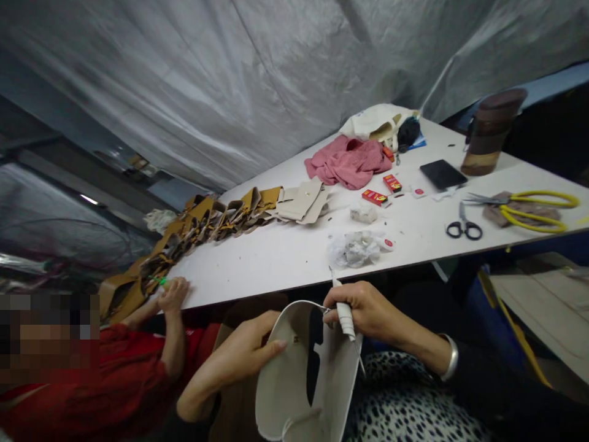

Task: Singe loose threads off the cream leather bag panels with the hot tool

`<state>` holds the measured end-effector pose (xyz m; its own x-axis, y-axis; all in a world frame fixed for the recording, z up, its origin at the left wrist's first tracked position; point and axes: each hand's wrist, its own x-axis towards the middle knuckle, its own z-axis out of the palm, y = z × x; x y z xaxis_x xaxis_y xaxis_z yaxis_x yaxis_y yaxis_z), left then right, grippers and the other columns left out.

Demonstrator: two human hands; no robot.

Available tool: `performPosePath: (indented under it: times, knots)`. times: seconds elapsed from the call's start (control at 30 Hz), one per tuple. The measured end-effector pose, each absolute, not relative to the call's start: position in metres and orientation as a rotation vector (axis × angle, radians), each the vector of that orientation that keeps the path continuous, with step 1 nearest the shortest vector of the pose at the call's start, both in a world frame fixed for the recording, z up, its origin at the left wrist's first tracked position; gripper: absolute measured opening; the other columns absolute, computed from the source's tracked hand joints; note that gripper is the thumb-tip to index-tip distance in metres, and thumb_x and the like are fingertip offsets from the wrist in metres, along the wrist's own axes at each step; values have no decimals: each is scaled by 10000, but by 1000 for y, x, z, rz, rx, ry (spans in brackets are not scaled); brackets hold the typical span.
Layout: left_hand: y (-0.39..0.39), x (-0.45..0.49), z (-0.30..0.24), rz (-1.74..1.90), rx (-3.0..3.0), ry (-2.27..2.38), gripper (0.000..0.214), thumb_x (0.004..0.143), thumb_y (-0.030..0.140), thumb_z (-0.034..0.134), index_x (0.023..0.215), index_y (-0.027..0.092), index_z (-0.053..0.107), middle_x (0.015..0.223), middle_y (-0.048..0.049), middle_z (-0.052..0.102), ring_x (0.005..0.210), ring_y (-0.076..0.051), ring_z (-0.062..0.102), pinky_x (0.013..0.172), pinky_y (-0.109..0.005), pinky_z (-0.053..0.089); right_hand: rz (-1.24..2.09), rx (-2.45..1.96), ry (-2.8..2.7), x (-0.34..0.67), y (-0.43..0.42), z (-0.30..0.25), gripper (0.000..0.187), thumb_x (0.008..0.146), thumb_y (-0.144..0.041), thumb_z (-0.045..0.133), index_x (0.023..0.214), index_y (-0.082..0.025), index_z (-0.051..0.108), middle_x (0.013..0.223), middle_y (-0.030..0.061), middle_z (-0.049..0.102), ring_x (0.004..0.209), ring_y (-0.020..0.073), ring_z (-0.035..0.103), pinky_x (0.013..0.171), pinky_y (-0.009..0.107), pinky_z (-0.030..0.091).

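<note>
My left hand (246, 350) is closed on the left edge of a pale grey shoe-upper piece (294, 393), thumb on top, holding it over my lap below the table edge. My right hand (365, 310) grips a small knife with a white taped handle (344, 316), its tip pointing up toward the table edge, at the top of the dark slot in the piece. A silver bangle (451, 356) sits on my right wrist.
A white table (285, 252) carries a row of tan leather pieces (207, 224), pink cloth (348, 161), red boxes (375, 197), black scissors (464, 228), yellow-handled shears (534, 209), a dark tablet (442, 174), a brown cup (490, 132). At left, a person in red rests a hand (172, 294) on the table.
</note>
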<state>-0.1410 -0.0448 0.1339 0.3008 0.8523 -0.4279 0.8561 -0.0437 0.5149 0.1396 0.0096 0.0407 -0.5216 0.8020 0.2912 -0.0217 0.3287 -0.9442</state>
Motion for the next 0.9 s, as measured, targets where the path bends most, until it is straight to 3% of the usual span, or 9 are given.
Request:
performPosePath:
  times: [0.07, 0.1, 0.17, 0.3, 0.43, 0.63, 0.8, 0.9]
  knots:
    - [-38, -137, 126, 124, 1999, 1507, 628, 874, 474, 722, 1453, 266, 593, 1531, -109, 566, 1408, -314, 512, 1180, -435, 405, 1281, -687, -1804, 133, 9, 32, 40, 838, -194, 797, 809, -196, 769, 730, -17, 714, 669, 125, 632, 636, 215, 432]
    - [-33, -134, 124, 161, 2019, 1470, 715, 858, 468, 746, 1513, 278, 531, 1602, -106, 491, 1476, -312, 441, 1227, -455, 345, 1275, -680, -1811, 129, 9, 27, 42, 836, -201, 797, 810, -196, 765, 744, -16, 709, 683, 127, 626, 646, 218, 434]
    - [-19, -128, 122, 163, 2019, 1351, 750, 852, 459, 765, 1534, 281, 510, 1611, -97, 484, 1490, -300, 431, 1246, -454, 318, 1257, -668, -1798, 122, 9, 19, 61, 850, -232, 786, 813, -195, 755, 777, -6, 711, 720, 136, 627, 673, 228, 441]
    - [9, -111, 112, 64, 1948, 1089, 623, 850, 371, 775, 1444, 265, 618, 1431, -64, 668, 1305, -287, 614, 1150, -395, 429, 1268, -744, -1651, 110, 8, 5, 148, 881, -320, 763, 815, -191, 733, 765, 2, 712, 697, 139, 626, 660, 237, 441]
    - [22, -94, 77, 247, 1769, 1150, 480, 801, 299, 775, 1268, 198, 734, 1234, -69, 759, 1146, -288, 678, 1049, -372, 480, 1296, -956, -1477, 102, 9, -7, 194, 863, -365, 778, 797, -190, 727, 643, -22, 661, 588, 120, 572, 580, 223, 406]
    - [26, -88, 25, 612, 1445, 1327, 297, 755, 397, 795, 890, 135, 763, 872, -76, 752, 824, -228, 678, 797, -313, 516, 1328, -1044, -1410, 96, 18, -18, 268, 908, -434, 730, 810, -185, 719, 616, -30, 618, 566, 111, 532, 554, 222, 392]
    - [35, -109, 27, 652, 1298, 1417, 354, 694, 513, 829, 781, 181, 745, 819, -58, 758, 805, -258, 693, 748, -331, 534, 1307, -937, -1424, 89, 24, -13, 211, 923, -410, 732, 986, -209, 744, 857, 6, 740, 755, 154, 670, 689, 244, 505]
    - [35, -114, 32, 602, 1276, 1486, 462, 762, 696, 707, 808, 237, 714, 794, -19, 753, 812, -294, 710, 666, -356, 550, 1125, -849, -1464, 84, 24, -11, 256, 921, -455, 737, 1011, -216, 748, 959, 27, 769, 859, 190, 714, 781, 279, 552]
